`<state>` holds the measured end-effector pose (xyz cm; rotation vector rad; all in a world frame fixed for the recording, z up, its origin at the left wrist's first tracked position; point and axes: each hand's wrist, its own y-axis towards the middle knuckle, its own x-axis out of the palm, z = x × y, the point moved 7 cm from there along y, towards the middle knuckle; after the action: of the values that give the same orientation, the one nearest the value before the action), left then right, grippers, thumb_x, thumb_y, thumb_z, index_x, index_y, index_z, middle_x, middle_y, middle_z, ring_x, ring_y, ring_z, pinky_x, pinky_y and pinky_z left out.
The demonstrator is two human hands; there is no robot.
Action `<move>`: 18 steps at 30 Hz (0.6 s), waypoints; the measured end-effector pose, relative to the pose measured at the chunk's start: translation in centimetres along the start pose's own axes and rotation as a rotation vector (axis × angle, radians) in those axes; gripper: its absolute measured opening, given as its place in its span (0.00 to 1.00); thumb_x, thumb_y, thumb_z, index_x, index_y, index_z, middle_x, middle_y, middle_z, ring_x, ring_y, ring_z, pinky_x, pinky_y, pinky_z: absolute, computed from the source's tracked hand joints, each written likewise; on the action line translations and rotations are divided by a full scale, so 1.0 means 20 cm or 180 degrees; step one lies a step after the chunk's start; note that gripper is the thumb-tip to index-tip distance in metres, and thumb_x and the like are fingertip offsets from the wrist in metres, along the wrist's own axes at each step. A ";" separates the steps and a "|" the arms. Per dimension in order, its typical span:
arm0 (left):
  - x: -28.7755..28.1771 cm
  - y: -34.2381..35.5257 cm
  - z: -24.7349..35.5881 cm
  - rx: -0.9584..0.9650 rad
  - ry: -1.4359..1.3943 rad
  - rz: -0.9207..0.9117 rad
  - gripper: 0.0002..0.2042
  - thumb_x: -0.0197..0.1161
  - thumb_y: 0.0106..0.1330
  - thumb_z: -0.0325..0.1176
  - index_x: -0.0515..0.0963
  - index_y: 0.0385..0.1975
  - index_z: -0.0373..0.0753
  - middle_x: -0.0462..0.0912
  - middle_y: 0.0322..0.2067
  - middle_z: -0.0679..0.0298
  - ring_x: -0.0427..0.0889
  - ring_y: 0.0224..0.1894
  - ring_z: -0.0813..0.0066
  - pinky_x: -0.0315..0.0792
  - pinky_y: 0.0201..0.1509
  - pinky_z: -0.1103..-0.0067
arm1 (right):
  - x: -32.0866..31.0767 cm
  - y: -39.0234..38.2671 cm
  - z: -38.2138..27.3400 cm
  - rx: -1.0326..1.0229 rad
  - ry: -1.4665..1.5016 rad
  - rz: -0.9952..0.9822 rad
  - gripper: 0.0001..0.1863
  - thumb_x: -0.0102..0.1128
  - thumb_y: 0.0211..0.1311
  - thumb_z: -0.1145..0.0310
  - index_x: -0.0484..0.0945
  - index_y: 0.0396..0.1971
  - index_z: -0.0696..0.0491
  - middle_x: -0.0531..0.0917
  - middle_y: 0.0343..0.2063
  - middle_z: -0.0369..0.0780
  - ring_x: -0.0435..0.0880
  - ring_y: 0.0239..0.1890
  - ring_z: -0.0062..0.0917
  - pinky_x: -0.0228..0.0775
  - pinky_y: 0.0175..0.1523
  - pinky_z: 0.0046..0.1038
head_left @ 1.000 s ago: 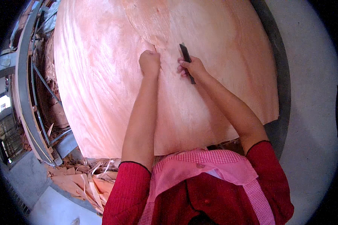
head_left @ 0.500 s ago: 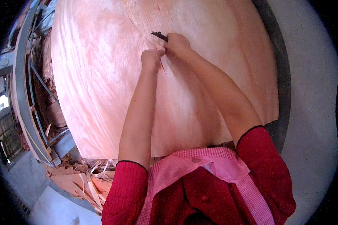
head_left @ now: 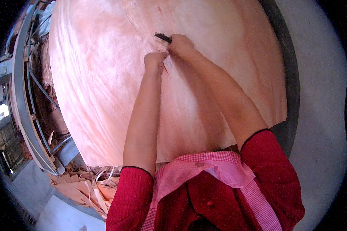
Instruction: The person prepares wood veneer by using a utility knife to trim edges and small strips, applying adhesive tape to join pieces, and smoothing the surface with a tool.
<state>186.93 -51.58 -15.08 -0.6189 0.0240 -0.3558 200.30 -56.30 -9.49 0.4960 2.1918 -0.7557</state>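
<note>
A large sheet of pale pinkish wood veneer (head_left: 104, 96) lies spread before me, its surface wavy and grained. My right hand (head_left: 181, 46) is closed round a black, slim-handled knife (head_left: 163, 37), whose end points left above the sheet. Just below and to its left, my left hand (head_left: 155, 61) is closed, fingertips pressed together at the veneer beside the right hand. What they pinch is too small to make out. A narrow reddish split or sliver (head_left: 166, 71) shows in the veneer under the left hand. A faint curved seam runs from the hands toward the far edge.
On the left stands a metal frame (head_left: 19, 88) with rails, and brownish veneer scraps are piled behind it. More torn strips (head_left: 92, 188) lie on the floor at the lower left. A dark edge (head_left: 293, 77) borders the sheet on the right, beside grey floor (head_left: 324, 115).
The view has shifted slightly. Both hands stay close together at nearly the same spot, the knife still in the right one.
</note>
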 end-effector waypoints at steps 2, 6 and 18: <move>0.04 -0.04 0.01 -0.0426 0.0270 -0.0001 0.05 0.65 0.40 0.21 0.74 0.15 0.33 0.71 0.14 0.66 0.66 0.13 0.76 0.58 0.15 0.80 | -0.02 0.00 0.04 0.0056 0.0018 0.0028 0.13 0.60 0.40 0.65 0.78 0.30 0.51 0.80 0.29 0.45 0.79 0.35 0.39 0.69 0.40 0.38; 0.08 -0.12 0.05 -0.0955 0.0657 -0.0060 0.06 0.65 0.48 0.29 0.74 0.20 0.38 0.67 0.11 0.70 0.57 0.08 0.83 0.49 0.09 0.83 | -0.03 0.00 0.05 0.0017 -0.0040 0.0111 0.12 0.59 0.42 0.65 0.78 0.30 0.52 0.80 0.30 0.45 0.79 0.35 0.39 0.69 0.40 0.38; 0.10 -0.18 0.10 -0.0837 0.0553 -0.0490 0.06 0.65 0.49 0.32 0.76 0.25 0.40 0.66 0.11 0.74 0.56 0.08 0.86 0.49 0.09 0.87 | -0.03 0.00 0.04 -0.0014 0.0083 -0.0167 0.13 0.59 0.45 0.64 0.79 0.32 0.53 0.80 0.34 0.46 0.79 0.39 0.40 0.70 0.43 0.37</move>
<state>187.85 -53.80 -11.26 -0.8511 0.1928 -0.5606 201.06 -56.82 -9.45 0.4501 2.2378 -0.7761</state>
